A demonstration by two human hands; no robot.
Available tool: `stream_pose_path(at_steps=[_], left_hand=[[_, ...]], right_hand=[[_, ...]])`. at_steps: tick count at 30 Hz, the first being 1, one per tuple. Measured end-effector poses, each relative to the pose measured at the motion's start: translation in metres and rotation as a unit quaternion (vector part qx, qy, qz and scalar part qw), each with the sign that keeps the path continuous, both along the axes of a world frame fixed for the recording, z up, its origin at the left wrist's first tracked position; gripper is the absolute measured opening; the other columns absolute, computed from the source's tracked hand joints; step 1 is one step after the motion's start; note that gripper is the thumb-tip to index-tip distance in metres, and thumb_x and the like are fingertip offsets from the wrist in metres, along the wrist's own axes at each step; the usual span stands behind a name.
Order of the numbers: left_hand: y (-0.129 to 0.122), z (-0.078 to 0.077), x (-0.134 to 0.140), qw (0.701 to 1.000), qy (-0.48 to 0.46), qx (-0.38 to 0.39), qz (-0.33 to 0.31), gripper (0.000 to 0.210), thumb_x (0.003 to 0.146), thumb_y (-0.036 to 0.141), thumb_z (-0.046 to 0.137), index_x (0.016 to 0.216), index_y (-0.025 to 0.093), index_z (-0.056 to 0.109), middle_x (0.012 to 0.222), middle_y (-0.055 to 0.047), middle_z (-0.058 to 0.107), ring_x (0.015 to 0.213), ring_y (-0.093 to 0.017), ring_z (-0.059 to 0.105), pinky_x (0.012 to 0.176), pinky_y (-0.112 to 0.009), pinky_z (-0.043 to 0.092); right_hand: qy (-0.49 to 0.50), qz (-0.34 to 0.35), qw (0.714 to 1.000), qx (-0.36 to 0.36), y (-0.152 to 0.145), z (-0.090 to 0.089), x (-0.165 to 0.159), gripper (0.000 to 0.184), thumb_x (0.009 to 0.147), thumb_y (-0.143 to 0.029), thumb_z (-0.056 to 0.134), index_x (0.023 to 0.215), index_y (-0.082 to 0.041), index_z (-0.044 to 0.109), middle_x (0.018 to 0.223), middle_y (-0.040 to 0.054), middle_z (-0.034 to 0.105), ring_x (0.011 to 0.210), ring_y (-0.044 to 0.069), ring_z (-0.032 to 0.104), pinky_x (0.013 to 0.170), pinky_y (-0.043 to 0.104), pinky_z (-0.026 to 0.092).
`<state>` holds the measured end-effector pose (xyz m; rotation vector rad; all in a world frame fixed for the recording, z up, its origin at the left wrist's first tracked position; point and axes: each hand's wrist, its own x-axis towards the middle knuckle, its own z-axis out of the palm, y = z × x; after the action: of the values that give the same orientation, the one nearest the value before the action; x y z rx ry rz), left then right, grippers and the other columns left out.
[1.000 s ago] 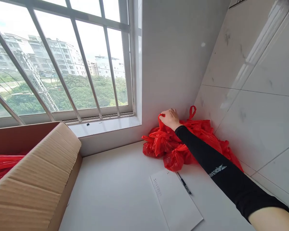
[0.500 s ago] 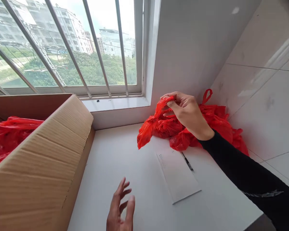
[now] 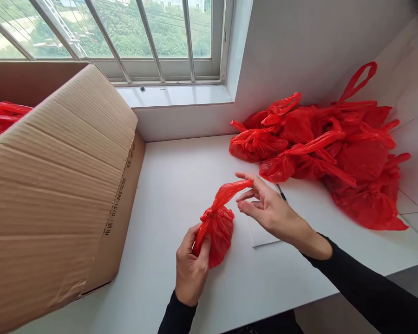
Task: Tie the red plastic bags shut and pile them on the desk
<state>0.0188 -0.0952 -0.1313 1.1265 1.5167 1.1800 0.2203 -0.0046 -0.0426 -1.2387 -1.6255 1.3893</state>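
Note:
A knotted red plastic bag [image 3: 218, 234], small and bulging, is held above the white table in my left hand [image 3: 191, 264], whose thumb and fingers close on its side below the knot. What the bag contains cannot be made out. Its twisted handle stretches up to the right, and the tip touches the fingers of my right hand [image 3: 266, 206]. That hand is open, its thumb and fingers apart. Under my right hand lies a white paper pad [image 3: 261, 234], partly covered, with a black pen [image 3: 281, 191] beside it.
A pile of tied red bags [image 3: 355, 148] fills the table's back right corner against the wall. On the left stands a large open cardboard box [image 3: 66, 185], with red plastic bags [image 3: 7, 116] inside. A barred window [image 3: 160, 41] is behind the table [image 3: 174, 176].
My right hand has brought the red bag from the pile toward me and loosened its fingers. My left hand, open and empty before, now grips the bag. The view has tilted down.

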Motion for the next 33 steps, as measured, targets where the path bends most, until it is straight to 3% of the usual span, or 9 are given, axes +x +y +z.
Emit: stream_pose_path(at_steps=[2,5,10,17,21,29,33], left_hand=[[-0.005,0.003,-0.001,1.000,0.005,0.005,-0.020,0.026,0.097,0.038,0.061,0.121,0.029,0.061,0.119,-0.001,0.068,0.104,-0.018,0.063,0.092,-0.028,0.051],[-0.007,0.012,0.000,0.999,0.012,0.030,-0.040,0.033,0.098,0.039,0.060,0.129,0.032,0.057,0.129,-0.002,0.064,0.118,-0.020,0.060,0.101,-0.032,0.048],[-0.002,0.024,0.003,0.999,0.016,0.031,0.004,0.023,0.096,0.039,0.064,0.117,0.030,0.066,0.119,-0.003,0.069,0.110,-0.019,0.064,0.096,-0.030,0.053],[-0.006,0.028,0.008,0.999,-0.021,0.006,0.041,0.020,0.093,0.039,0.069,0.109,0.028,0.068,0.109,-0.002,0.072,0.101,-0.017,0.068,0.089,-0.025,0.057],[-0.011,0.032,0.013,0.998,-0.045,0.002,0.044,0.020,0.090,0.039,0.072,0.105,0.027,0.067,0.105,-0.002,0.072,0.099,-0.016,0.070,0.085,-0.022,0.059],[-0.018,0.035,0.010,0.999,-0.044,-0.015,0.025,0.022,0.090,0.042,0.071,0.104,0.025,0.068,0.104,-0.005,0.073,0.097,-0.022,0.071,0.081,-0.030,0.060],[-0.023,0.032,0.008,0.999,-0.045,-0.014,0.024,0.023,0.090,0.042,0.072,0.103,0.024,0.069,0.102,-0.006,0.073,0.092,-0.022,0.071,0.079,-0.031,0.060]], right_hand=[[-0.027,0.041,0.998,-0.030,-0.006,-0.014,0.002,0.043,0.096,-0.036,0.065,0.137,-0.027,0.056,0.131,0.0078,0.062,0.104,0.021,0.065,0.088,0.038,0.058],[-0.012,0.091,0.995,-0.038,-0.013,-0.020,-0.003,0.028,0.098,-0.041,0.062,0.122,-0.026,0.066,0.113,0.0047,0.069,0.101,0.021,0.065,0.086,0.036,0.056],[0.022,0.111,0.994,0.000,-0.015,-0.012,-0.013,0.018,0.102,-0.031,0.056,0.102,-0.026,0.074,0.103,0.0009,0.069,0.102,0.019,0.064,0.092,0.034,0.052],[0.063,0.094,0.994,0.006,-0.026,-0.019,-0.014,0.021,0.101,-0.024,0.057,0.111,-0.030,0.074,0.115,0.0003,0.067,0.103,0.017,0.063,0.086,0.030,0.052],[0.063,0.097,0.993,0.000,-0.039,-0.028,-0.021,0.019,0.097,-0.019,0.063,0.111,-0.028,0.072,0.099,-0.0016,0.071,0.089,0.015,0.064,0.079,0.029,0.052],[0.052,0.072,0.996,0.000,-0.046,-0.029,-0.026,0.008,0.097,-0.025,0.064,0.102,-0.024,0.070,0.095,0.0001,0.071,0.081,0.016,0.063,0.077,0.031,0.052],[0.075,0.079,0.994,0.011,-0.050,-0.029,-0.023,0.011,0.098,-0.029,0.061,0.106,-0.026,0.069,0.110,0.0035,0.070,0.091,0.019,0.065,0.081,0.035,0.054]])
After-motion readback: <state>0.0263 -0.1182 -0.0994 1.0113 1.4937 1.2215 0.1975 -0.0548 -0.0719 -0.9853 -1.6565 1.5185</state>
